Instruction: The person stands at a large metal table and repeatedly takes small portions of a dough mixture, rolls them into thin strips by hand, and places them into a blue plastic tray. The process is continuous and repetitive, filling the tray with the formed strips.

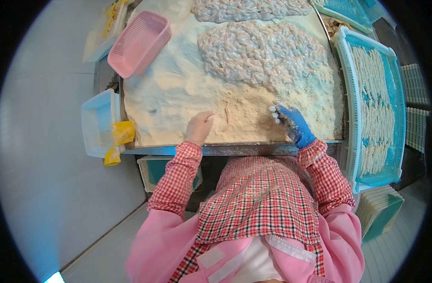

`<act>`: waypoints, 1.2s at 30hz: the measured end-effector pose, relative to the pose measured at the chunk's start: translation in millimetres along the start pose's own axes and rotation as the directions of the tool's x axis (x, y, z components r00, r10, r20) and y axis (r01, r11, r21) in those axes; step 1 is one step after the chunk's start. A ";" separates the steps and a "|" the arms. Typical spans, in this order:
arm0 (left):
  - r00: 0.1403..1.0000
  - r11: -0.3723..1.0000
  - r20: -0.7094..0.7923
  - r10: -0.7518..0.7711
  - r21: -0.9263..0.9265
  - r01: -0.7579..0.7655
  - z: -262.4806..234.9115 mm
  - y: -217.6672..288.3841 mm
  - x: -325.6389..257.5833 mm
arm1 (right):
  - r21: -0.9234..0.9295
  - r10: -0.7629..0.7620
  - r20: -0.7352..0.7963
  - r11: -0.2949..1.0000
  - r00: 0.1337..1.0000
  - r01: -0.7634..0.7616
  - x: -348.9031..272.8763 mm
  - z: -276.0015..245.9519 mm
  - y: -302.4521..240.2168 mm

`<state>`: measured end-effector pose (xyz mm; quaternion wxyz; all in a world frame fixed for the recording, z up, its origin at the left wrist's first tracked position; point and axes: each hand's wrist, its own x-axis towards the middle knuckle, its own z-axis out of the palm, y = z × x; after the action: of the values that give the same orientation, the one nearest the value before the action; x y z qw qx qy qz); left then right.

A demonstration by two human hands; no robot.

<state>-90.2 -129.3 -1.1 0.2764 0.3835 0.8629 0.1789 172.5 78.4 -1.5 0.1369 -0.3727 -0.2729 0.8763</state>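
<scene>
A wide metal table (234, 150) is covered with pale breading flour (178, 89). On the flour lie two big heaps of raw, glistening peeled pieces, one in the middle (258, 52) and one at the far edge (249, 9). My left hand (199, 126), coated in flour, rests palm down on the flour near the front edge. My right hand (291, 121) wears a blue glove and presses its floured fingertips into the flour just below the middle heap. Whether a piece is under the fingers is hidden.
A turquoise tray (374, 101) with rows of breaded pieces stands at the right. A pink basket (139, 43) lies at the table's back left. A light blue tub (99, 123) with yellow gloves (123, 132) hangs at the left. Stacked trays (378, 210) sit lower right.
</scene>
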 end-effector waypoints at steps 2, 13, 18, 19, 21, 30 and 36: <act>0.984 0.982 -0.135 0.119 0.159 -0.097 26.0 10.9 -4.2 | -0.078 -0.051 0.035 0.996 0.998 0.053 1.8 11.2 14.8; 0.902 0.933 -0.329 0.280 -0.127 -0.336 63.5 108.4 -32.6 | 0.605 0.099 0.226 0.765 0.969 -0.219 36.7 32.7 60.8; 0.931 0.897 -0.290 0.222 -0.313 -0.312 69.2 125.6 -35.6 | 0.628 -0.153 0.314 0.774 0.937 -0.084 51.0 26.7 67.5; 0.945 0.878 -0.272 0.182 -0.388 -0.281 63.9 127.6 -35.0 | 0.500 -0.027 0.215 0.862 0.976 -0.087 47.6 21.6 68.1; 0.886 0.952 -0.394 0.244 -0.074 -0.296 50.8 138.9 -27.1 | 0.207 0.186 -0.038 0.963 0.982 -0.174 11.3 51.5 51.1; 0.884 0.776 -0.330 0.330 -0.439 -0.454 88.7 165.6 8.1 | 0.143 -0.297 0.167 0.951 0.940 0.275 20.3 31.5 72.2; 0.730 0.743 -0.385 0.565 -0.149 -0.653 92.7 187.9 -4.9 | 0.697 -0.401 -0.044 0.644 0.915 0.316 -6.8 75.3 38.7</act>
<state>75.2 -3.5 25.9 0.1102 0.5715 0.6861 0.4366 121.0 15.5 23.2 0.4207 -0.1822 -0.0017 0.8887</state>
